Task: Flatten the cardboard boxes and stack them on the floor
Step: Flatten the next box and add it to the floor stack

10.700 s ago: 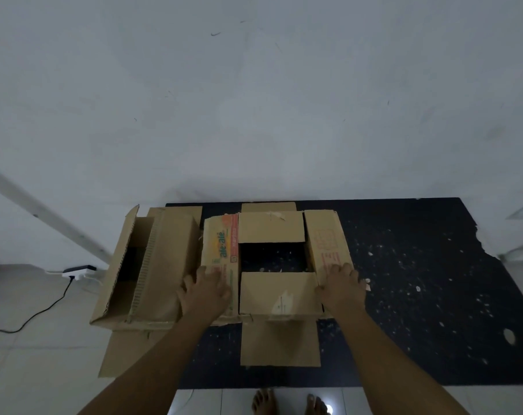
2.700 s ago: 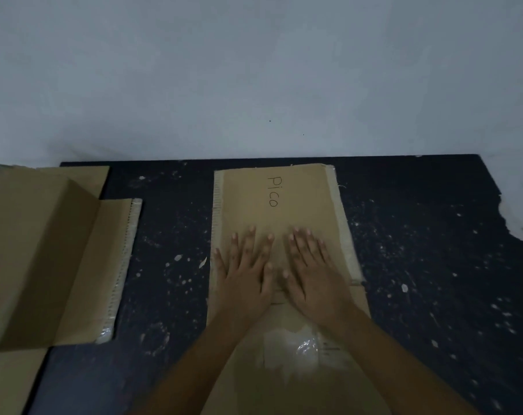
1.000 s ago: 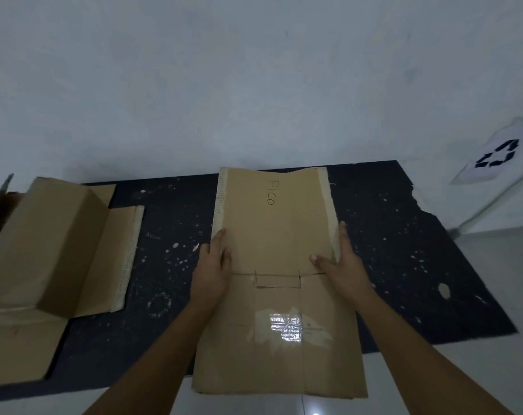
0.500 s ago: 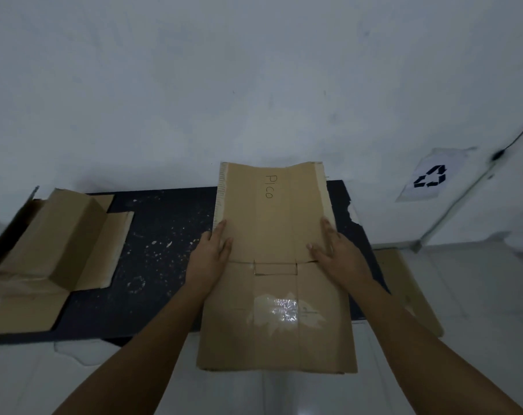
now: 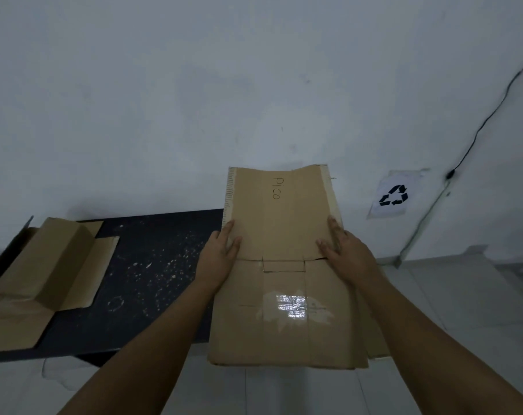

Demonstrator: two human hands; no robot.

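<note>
A flattened brown cardboard box (image 5: 284,295) with "Pico" written near its far end and a shiny tape patch is held in the air in front of me. My left hand (image 5: 220,259) grips its left edge, thumb on top. My right hand (image 5: 344,253) grips its right edge the same way. The held box is over the right end of the black mat and the white floor. Another flat cardboard piece (image 5: 377,339) lies on the floor under it, just showing at its right edge. A second box (image 5: 44,277), unflattened with its flaps spread, sits on the mat at the far left.
The black speckled mat (image 5: 152,280) lies against the white wall. A paper with a recycling symbol (image 5: 393,194) is stuck on the wall at the right. A black cable (image 5: 491,115) runs up the wall. White tiled floor (image 5: 464,310) spreads to the right.
I have carried the flattened box to the right, off the mat. The view has turned right with it, so the recycling sign and the left box have shifted left.
</note>
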